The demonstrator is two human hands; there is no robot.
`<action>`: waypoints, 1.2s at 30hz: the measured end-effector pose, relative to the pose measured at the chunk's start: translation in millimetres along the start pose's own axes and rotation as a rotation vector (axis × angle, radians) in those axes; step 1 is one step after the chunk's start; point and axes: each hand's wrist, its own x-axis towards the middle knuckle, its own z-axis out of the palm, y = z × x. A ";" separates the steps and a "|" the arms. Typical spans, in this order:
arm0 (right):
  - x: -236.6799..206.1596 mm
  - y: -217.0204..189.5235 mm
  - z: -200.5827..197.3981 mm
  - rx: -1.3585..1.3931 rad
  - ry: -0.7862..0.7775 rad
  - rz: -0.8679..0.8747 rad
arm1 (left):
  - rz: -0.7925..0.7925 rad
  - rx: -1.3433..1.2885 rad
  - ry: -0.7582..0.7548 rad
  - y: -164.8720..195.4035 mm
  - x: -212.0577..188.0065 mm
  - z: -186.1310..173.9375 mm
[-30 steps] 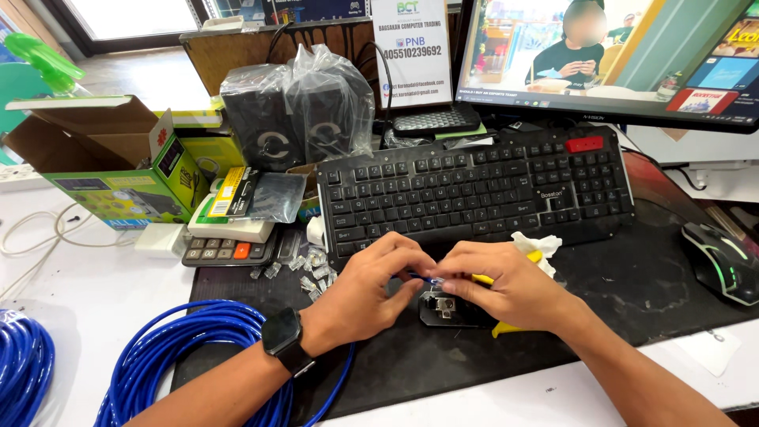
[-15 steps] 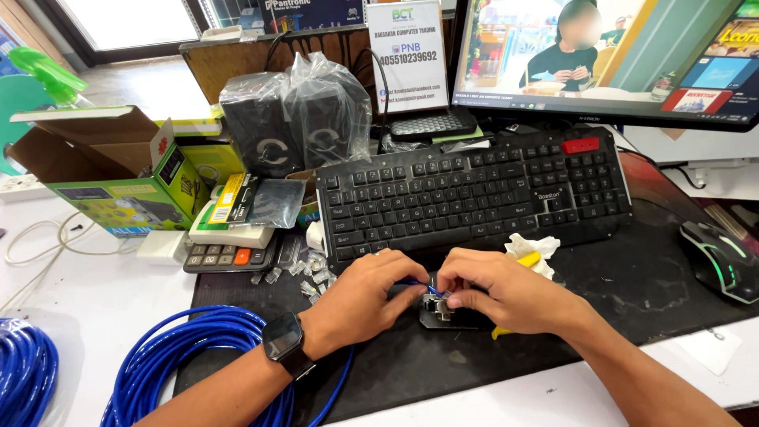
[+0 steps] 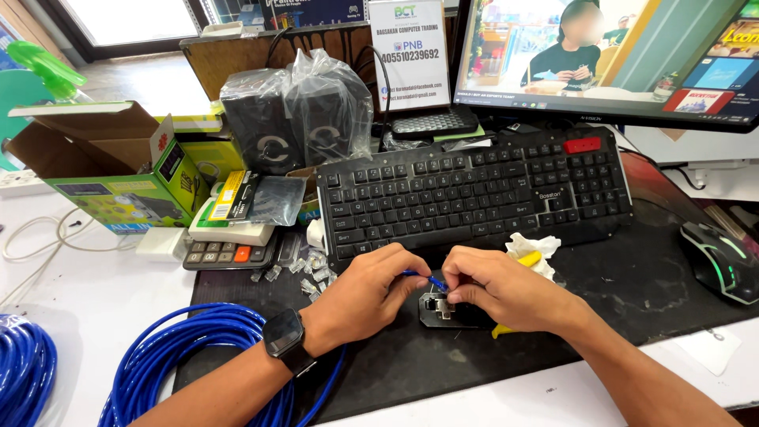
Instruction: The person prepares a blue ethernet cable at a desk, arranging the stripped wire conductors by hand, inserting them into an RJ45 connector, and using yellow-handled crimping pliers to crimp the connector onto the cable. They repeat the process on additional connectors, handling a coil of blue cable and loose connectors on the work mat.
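My left hand pinches the end of a thin blue cable just below the black keyboard. My right hand meets it from the right, fingertips closed on the same cable end and resting on a black crimping tool with yellow handles that lies on the dark desk mat. A black smartwatch is on my left wrist. The cable's tip is hidden between my fingers.
A coil of blue cable lies at the lower left. Clear plastic connectors are scattered by a calculator. Bagged black speakers, an open green box, a monitor, a mouse and crumpled tissue surround the mat.
My hands stay together over the crimping tool with small finger shifts on the cable end. The view has tilted slightly.
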 end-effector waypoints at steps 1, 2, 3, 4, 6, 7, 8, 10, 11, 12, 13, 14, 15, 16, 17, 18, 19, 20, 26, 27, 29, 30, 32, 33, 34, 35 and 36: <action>-0.3 -0.7 0.2 0.034 0.018 -0.003 | 0.004 0.004 0.008 -0.3 -0.1 0.1; -0.4 -1.0 0.4 0.068 0.038 -0.007 | 0.008 0.008 0.015 -0.9 0.4 0.0; -0.3 -1.6 0.8 0.103 0.059 -0.011 | 0.013 0.013 0.022 -1.3 0.5 -0.6; -1.1 -1.9 0.9 0.111 0.078 -0.004 | 0.003 0.020 0.027 -1.4 0.4 -0.7; -2.0 -1.5 0.4 0.128 0.113 0.009 | -0.020 0.035 0.040 -1.5 1.1 -1.2; -1.3 -1.1 0.5 0.120 0.121 0.014 | -0.020 0.035 0.039 -1.3 1.8 -2.2; -1.0 -0.6 0.9 0.112 0.128 0.022 | -0.023 0.033 0.037 -0.8 2.4 -2.5; -0.1 -0.4 2.0 0.120 0.143 0.043 | -0.014 0.004 0.033 0.6 4.0 -4.8; 1.1 -0.9 1.2 0.130 0.154 0.050 | 0.003 -0.017 0.036 0.7 6.0 -7.5; 2.5 -2.2 1.5 0.145 0.166 0.057 | 0.018 -0.037 0.036 0.9 7.7 -12.2; 2.2 -4.9 1.3 0.132 0.189 0.073 | 0.014 -0.018 0.029 1.9 8.6 -16.6; 3.1 -7.5 -1.5 0.116 0.205 0.084 | 0.011 0.004 0.031 2.4 10.5 -22.2; 5.3 -11.3 -3.9 0.098 0.224 0.088 | 0.009 0.031 0.035 3.3 11.3 -30.1; 6.9 -15.9 -5.7 0.035 0.225 0.054 | 0.022 0.081 0.029 5.0 10.4 -39.3; 8.5 -21.2 -8.3 -0.028 0.224 0.017 | 0.033 0.132 0.025 7.2 8.9 -49.1; 10.9 -26.8 -9.6 -0.090 0.224 -0.021 | 0.044 0.184 0.020 10.1 6.4 -58.7; 13.0 -33.3 -7.9 -0.162 0.248 -0.080 | 0.022 0.205 -0.008 13.9 1.8 -69.5; 15.2 -39.8 -5.5 -0.233 0.275 -0.140 | 0.002 0.226 -0.038 17.8 -3.6 -81.5; 34.0 -77.8 30.6 -0.691 0.465 -0.519 | -0.157 0.355 -0.048 44.1 -43.2 -130.0; 36.6 -84.3 36.9 -0.794 0.487 -0.613 | -0.181 0.357 -0.040 47.5 -48.8 -134.1; 44.1 -96.8 50.3 -0.798 0.417 -0.677 | -0.239 0.364 -0.084 52.7 -57.2 -139.4; 46.8 -102.9 56.6 -0.800 0.378 -0.706 | -0.268 0.362 -0.108 55.3 -61.6 -140.0; 53.4 -114.3 65.8 -0.864 0.378 -0.677 | -0.403 0.418 -0.194 60.2 -71.3 -140.4; 57.2 -118.8 67.2 -0.898 0.378 -0.667 | -0.471 0.446 -0.233 62.0 -75.3 -139.8; 59.7 -123.0 68.5 -0.795 0.291 -0.699 | -0.473 0.450 -0.226 63.2 -78.8 -139.2; 61.7 -127.6 70.7 -0.689 0.205 -0.725 | -0.475 0.454 -0.224 63.9 -82.1 -139.5; 63.5 -131.4 72.4 -0.584 0.119 -0.749 | -0.475 0.457 -0.221 64.2 -84.8 -139.8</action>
